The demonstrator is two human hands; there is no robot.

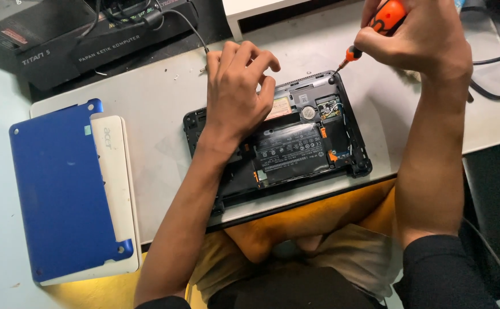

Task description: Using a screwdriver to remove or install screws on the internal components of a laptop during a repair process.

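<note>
orange-handled screwdriver [376, 26] was pinched in the right hand [419, 40], tip at the open laptop [284, 143]'s far-right corner screw. left hand [238, 91] pressed down, fingers curled. next needs steady turning, i reckon.

Blue cover [61, 189] – glossy plastic (smooth); desk [158, 114] – matt.

1. One view only, from the head, looking steeply down over the person's own forearms onto the desk [164, 154].
2. It sits close in: the opened laptop [295, 143] fills the centre of the frame, and the lap shows along the bottom edge.
3. The far side of the desk runs along the top; the left hand [235, 94] sits centre, the right hand [416, 37] is cropped at upper right.
4. No second view, so nothing overlaps.
</note>
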